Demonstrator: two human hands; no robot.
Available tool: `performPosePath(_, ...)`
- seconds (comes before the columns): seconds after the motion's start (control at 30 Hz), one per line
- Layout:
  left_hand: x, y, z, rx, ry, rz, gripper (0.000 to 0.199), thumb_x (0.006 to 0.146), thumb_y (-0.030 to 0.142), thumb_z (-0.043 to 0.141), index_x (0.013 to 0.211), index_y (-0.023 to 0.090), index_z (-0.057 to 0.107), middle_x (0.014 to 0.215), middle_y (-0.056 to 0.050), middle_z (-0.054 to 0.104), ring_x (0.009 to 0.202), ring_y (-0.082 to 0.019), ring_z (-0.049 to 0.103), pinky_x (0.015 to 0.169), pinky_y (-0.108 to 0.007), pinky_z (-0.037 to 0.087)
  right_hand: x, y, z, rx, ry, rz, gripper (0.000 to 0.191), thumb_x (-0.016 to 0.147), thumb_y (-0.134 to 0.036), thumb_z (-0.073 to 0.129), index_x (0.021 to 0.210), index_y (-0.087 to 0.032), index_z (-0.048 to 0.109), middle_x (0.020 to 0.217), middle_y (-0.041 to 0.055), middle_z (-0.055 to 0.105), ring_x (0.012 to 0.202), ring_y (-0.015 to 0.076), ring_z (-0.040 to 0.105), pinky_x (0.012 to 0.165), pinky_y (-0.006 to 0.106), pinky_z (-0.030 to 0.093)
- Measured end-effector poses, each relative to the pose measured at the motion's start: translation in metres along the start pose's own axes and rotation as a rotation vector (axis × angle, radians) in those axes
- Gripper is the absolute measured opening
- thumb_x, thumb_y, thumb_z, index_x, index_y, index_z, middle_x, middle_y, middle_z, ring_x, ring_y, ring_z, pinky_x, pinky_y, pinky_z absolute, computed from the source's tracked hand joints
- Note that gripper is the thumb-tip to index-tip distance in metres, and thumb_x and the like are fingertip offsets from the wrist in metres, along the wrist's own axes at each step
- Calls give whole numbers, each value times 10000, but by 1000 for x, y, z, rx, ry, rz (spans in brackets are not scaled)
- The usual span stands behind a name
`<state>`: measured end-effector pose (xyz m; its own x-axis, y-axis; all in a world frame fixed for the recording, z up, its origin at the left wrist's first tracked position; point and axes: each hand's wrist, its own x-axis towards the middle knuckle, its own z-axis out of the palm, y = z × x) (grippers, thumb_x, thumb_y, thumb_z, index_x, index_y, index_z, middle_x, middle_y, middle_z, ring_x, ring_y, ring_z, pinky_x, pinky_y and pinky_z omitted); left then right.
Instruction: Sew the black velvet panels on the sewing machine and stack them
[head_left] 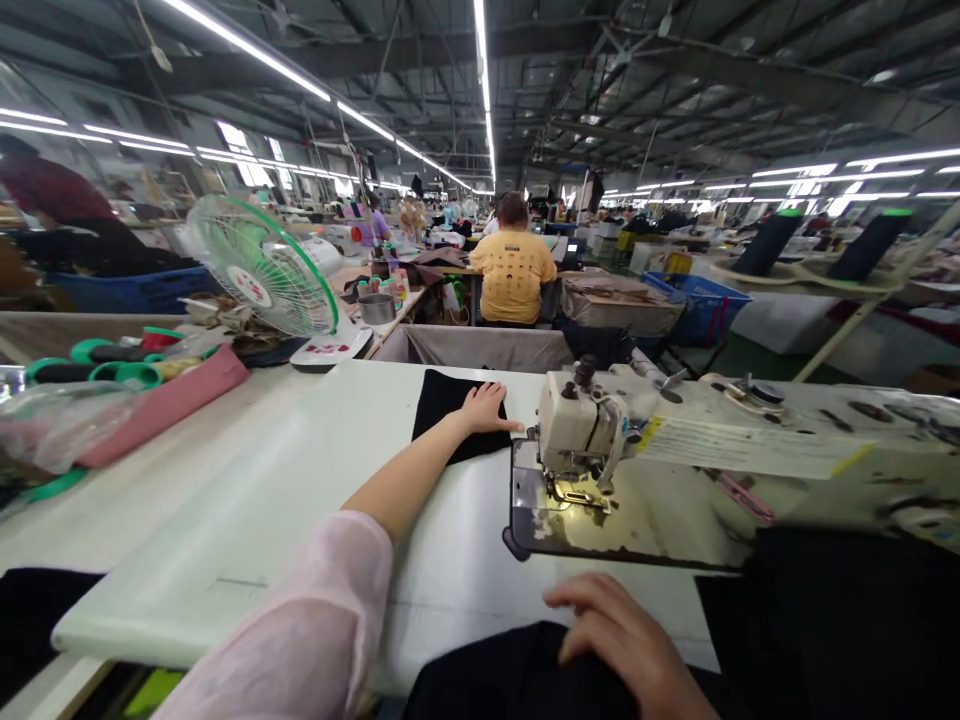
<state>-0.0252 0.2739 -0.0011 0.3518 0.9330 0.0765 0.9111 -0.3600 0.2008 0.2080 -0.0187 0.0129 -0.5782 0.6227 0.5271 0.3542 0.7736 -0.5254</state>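
My left hand (486, 408) lies flat with fingers spread on a black cloth piece (442, 405), at the far side of the white table left of the sewing machine (581, 420). Near the table's front edge, my right hand (619, 630) is over another black cloth (517, 675), its fingers apart and slightly bent. The machine's needle area and metal plate (630, 530) lie between the two hands, toward the right, with no cloth under the presser foot. More black cloth (847, 610) is heaped at the right.
A green-rimmed fan (262, 265) stands at the back left, near green thread cones and a pink cloth roll (169, 410). A person in a yellow shirt (514, 275) sits ahead, facing away. Blue bins (697, 300) and dark thread cones (769, 243) are at the right.
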Motion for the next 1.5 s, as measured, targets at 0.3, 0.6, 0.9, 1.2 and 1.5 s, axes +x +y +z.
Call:
performPosePath(0.3, -34, 6, 11, 61, -33, -6, 590, 1041, 412, 288, 1571, 153, 313, 1663, -120, 297, 1553, -265, 222, 1261, -477, 145, 113, 58, 71, -350, -134, 321, 578, 857, -126, 603, 1411, 8, 509, 1552, 300, 398, 1470, 364, 372, 1163, 516, 366)
performPosePath(0.6, -29, 11, 4, -19, 6, -42, 486, 1020, 328, 430, 1490, 208, 466, 1624, -123, 381, 1523, -293, 293, 1248, -521, 199, 127, 74, 75, -379, -134, 431, 520, 867, -133, 570, 1361, 29, 552, 1451, 315, 511, 1362, 369, 487, 1122, 473, 374)
performPosePath(0.9, -33, 28, -43, -396, 125, -111, 519, 1051, 463, 338, 1429, 170, 542, 1500, -158, 542, 1379, -307, 501, 1117, -480, 427, 111, 37, 52, -117, -15, 419, 438, 852, -67, 509, 1256, -140, 663, 1290, 115, 696, 1238, 236, 617, 1078, 347, 452)
performPosePath(1.2, -254, 44, -121, -1072, -100, 27, 897, 626, 703, 808, 1376, 250, 617, 1365, -124, 663, 1239, -340, 623, 978, -424, 534, 64, -37, -1, 239, 448, 557, 259, 913, -291, 521, 1057, -240, 731, 1034, 36, 775, 976, 233, 724, 862, 344, 560)
performPosePath(1.5, -243, 72, -155, -1053, 278, -67, 317, 759, 457, 773, 844, 172, 663, 728, 2, 662, 564, -134, 612, 456, -234, 546, 72, -54, -78, -267, 337, 245, 141, 842, -287, 646, 793, -232, 766, 1074, 55, 771, 1043, 281, 680, 957, 495, 529)
